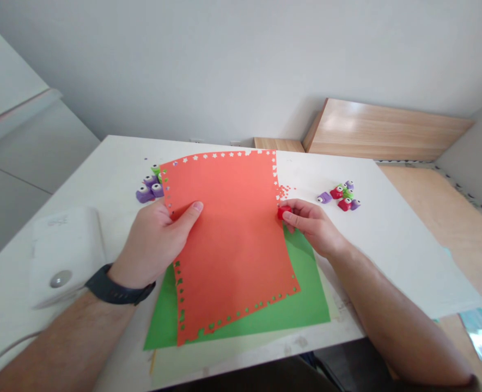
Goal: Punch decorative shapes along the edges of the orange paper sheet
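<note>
An orange sheet of paper (pixel 228 239) is held up at a tilt, with small star-shaped and other cutouts punched along its edges. My left hand (pixel 159 239) grips its left side, thumb on the front and fingers behind. At the right edge, my right hand (pixel 312 220) pinches a small red craft punch (pixel 284 212) set on the paper's border. The lower part of that right edge is plain except near the corner. Beneath lies a green sheet (pixel 306 272) over paler sheets. Tiny orange paper bits (pixel 285 191) are scattered just beyond the right hand.
Several purple, red and green punches (pixel 345 196) lie at the right, and more purple and green punches (pixel 146 189) sit behind my left hand. A white device (pixel 65 256) with a cable stands at the left of the white table (pixel 404 250). A wooden panel (pixel 388 130) is at the back right.
</note>
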Demonstrator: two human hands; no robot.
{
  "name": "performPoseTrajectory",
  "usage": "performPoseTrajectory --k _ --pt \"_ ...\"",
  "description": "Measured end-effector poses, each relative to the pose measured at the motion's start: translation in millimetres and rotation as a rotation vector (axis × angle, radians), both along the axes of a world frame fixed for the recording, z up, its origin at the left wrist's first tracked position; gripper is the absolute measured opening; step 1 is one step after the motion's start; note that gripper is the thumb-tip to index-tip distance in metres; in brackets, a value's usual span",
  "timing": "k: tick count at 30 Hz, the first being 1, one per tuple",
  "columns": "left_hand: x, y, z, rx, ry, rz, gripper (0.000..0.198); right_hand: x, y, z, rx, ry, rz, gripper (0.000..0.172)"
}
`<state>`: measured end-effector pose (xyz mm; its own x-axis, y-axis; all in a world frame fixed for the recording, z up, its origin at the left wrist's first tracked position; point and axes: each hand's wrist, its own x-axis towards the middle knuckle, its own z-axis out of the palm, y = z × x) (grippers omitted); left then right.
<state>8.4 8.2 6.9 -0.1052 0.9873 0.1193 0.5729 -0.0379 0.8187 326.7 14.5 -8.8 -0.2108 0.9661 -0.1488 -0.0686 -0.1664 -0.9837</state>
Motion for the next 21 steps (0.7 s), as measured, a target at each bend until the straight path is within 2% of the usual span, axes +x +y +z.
performPoseTrajectory --k 21 --pt "1.4 -0.7 1.2 -0.006 -0.006 0.017 0.035 1.1 0.2 -2.2 0.040 -0.033 0.065 0.031"
